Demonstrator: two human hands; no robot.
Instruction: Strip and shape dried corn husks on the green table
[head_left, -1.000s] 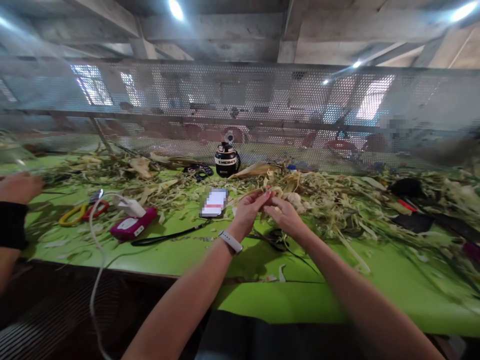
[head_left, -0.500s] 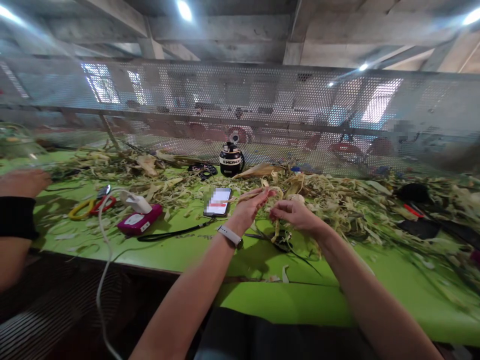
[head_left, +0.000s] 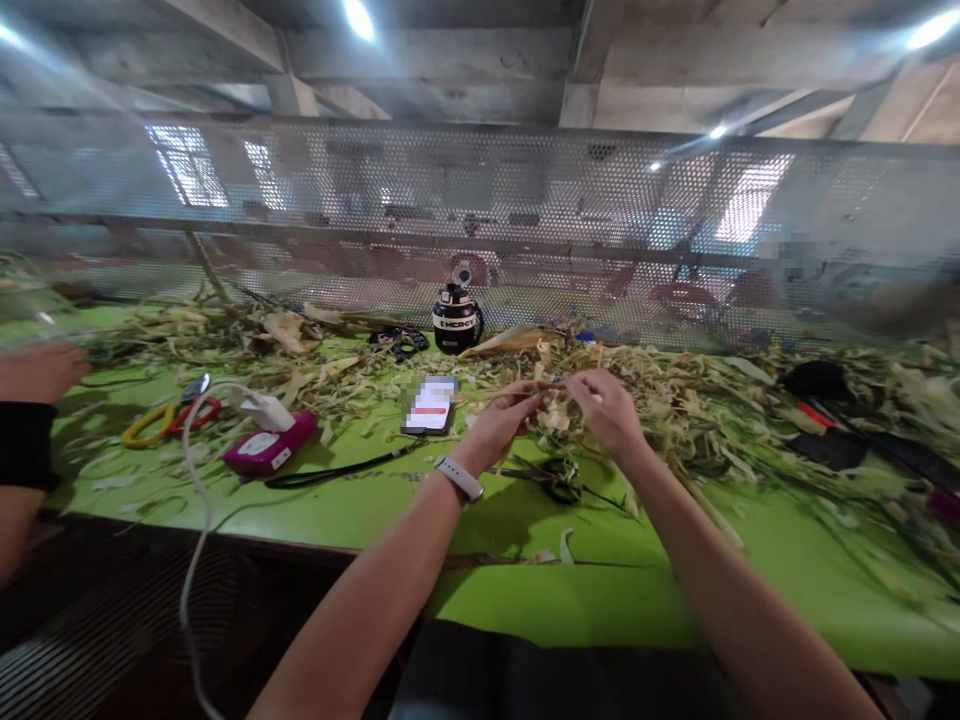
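Observation:
My left hand [head_left: 499,425], with a pale watch strap on its wrist, is closed in a pinch over the green table [head_left: 360,510]. A thin, pale corn husk strip [head_left: 486,394] shows along its fingers. Close by, my right hand [head_left: 609,405] bends its fingers into a pinch, and the fingertips of both hands almost meet. What lies right between the fingertips is small and partly hidden. Loose husk pieces [head_left: 556,415] show just under the fingers. Below the hands lie dark-handled scissors [head_left: 561,482], blades pointing left.
Shredded husks [head_left: 690,400] cover the back. A phone [head_left: 430,405], a purple power strip [head_left: 266,450] with a white cable, yellow-and-red-handled scissors [head_left: 154,425] and a black bottle [head_left: 455,322] stand or lie leftward. Another person's hand [head_left: 45,370] is at far left. Perforated mesh [head_left: 510,210] rises behind.
My right hand has lifted and moved slightly away from me, its fingertips now close to those of my left. The scissors below show more fully. The view has shifted slightly.

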